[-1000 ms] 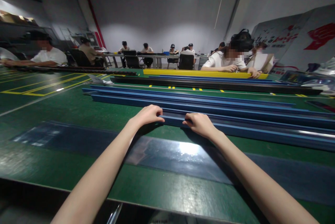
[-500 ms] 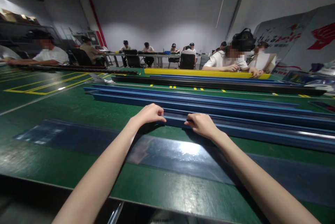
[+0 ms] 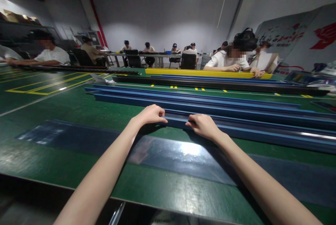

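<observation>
The green-topped bench (image 3: 189, 191) fills the foreground; its near edge lies close to the person, so a piece pulled back too far could overhang it. A transparent strip (image 3: 168, 155) lies flat between that edge and the blue pieces; its glossy face could be scratched or shifted if a hard edge is dragged across it. Neighbouring blue profiles (image 3: 123, 101) lie roughly parallel on the far side, and a push away from the person could knock them together and mark their edges. The nearest blue channel profile (image 3: 178, 122) rests on the bench just beyond the strip, its right end outside the view and its left end apparently hidden at the left hand (image 3: 151, 114). With the right hand (image 3: 202, 124) only a little farther along, a lift would probably leave the long right portion unsupported, free to twist or swing. Each grip appears clamped on the near wall, thumb in front and fingers curled over; so narrow a hold could slip, or the rim could press into the fingertips
</observation>
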Available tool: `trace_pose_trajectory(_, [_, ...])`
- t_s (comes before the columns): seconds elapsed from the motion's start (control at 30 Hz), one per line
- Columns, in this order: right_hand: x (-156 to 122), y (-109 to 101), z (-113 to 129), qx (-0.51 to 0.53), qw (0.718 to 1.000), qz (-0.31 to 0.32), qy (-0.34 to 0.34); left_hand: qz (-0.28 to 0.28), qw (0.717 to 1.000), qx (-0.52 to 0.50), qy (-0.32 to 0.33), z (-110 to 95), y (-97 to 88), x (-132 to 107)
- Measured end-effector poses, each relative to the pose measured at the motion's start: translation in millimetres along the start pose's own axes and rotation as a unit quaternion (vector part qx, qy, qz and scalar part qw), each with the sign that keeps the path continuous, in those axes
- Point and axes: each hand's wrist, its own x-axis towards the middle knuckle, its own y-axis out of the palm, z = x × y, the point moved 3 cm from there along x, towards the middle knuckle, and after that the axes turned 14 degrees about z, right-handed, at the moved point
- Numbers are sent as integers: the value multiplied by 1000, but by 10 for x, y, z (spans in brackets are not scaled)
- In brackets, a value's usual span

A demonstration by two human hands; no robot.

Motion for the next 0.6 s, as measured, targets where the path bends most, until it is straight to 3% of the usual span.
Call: trace_pose_trajectory(0.6, [-28,78,-68,59,997,-34,-24,-12,999,-47,4,149,63,35])
